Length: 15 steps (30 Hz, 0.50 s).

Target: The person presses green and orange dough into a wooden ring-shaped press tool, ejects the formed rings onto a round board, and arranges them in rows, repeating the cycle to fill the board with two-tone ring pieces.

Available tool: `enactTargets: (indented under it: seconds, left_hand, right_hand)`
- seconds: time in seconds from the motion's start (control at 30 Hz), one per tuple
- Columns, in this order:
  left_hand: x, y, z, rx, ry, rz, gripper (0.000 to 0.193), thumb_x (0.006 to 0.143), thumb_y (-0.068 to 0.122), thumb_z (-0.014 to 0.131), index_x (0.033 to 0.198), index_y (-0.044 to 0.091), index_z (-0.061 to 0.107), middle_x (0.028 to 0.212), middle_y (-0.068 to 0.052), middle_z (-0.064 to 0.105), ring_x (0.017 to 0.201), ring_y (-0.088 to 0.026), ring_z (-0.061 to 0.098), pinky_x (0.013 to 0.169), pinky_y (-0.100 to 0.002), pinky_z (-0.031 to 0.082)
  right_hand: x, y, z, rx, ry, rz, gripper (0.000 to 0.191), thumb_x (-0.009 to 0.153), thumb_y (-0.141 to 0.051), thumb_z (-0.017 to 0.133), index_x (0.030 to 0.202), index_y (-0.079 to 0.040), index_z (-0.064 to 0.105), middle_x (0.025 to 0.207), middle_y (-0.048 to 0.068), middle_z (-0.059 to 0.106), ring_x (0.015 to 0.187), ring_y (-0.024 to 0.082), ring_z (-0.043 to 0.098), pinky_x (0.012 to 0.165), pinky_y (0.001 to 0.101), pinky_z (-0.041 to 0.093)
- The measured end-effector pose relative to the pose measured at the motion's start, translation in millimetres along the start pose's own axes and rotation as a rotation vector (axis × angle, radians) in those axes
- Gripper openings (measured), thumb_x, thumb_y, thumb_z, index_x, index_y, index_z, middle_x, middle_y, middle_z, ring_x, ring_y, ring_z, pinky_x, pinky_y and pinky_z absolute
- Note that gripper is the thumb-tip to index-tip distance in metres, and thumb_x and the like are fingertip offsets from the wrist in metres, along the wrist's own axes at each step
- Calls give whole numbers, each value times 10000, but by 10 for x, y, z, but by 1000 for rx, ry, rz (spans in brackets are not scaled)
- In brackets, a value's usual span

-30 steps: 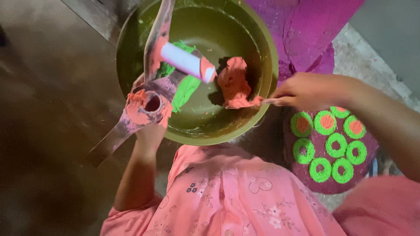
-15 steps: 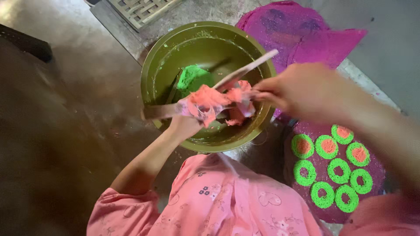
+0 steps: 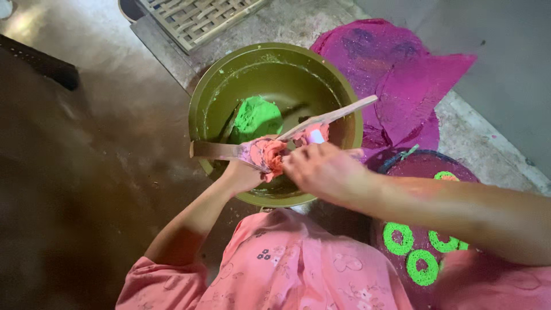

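My left hand (image 3: pixel 241 175) grips a wooden press mould (image 3: pixel 215 150) over the near rim of an olive-green bowl (image 3: pixel 338 97). The mould's second wooden arm (image 3: pixel 344 110) sticks up to the right across the bowl. A wad of orange dough (image 3: pixel 268 155) is packed on the mould where the arms meet. My right hand (image 3: pixel 324 171) comes in from the right, fingers curled onto that dough. A lump of green dough (image 3: pixel 256 117) lies inside the bowl.
Magenta sheets (image 3: pixel 396 74) lie beyond the bowl at the right. A round magenta-lined tray (image 3: pixel 402 166) by my right knee holds green dough rings (image 3: pixel 398 238). A woven bamboo tray (image 3: pixel 195 17) sits at the top. Bare floor (image 3: pixel 86 172) spreads to the left.
My right hand carried orange dough from the bowl's right side to the mould and now presses on it. The mould's arm swung down across the bowl. The view shifted slightly.
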<state>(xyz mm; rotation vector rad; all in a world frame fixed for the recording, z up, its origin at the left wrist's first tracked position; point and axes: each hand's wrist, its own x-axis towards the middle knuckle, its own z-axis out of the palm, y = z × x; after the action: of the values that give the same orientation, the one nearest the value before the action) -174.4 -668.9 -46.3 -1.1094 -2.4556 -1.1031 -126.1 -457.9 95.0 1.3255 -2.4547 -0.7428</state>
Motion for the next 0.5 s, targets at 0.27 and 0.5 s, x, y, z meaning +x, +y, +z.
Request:
enactTargets:
  seconds: [0.27,0.5]
  left_hand:
    - [166,-222,-88,-328,392,-350,393,913,160,756,1278,66,643,1177,-68,714,1028,-169,703,891,-313,581]
    - [517,-345,-84,223,370,-183,485,799,202,818,1260,117,695,1370,-97,655,1157,-304,683,1011,-423,566]
  right_hand:
    - [-318,317,-125,815,86,613,576,814,6,632,1379,-97,601,922,153,667,808,338,690,660,446,548]
    - [-262,-399,742,1595,297,669,518,997,9,554,1504,-82,508,1188,198,741,1018,244,773,872,327,568]
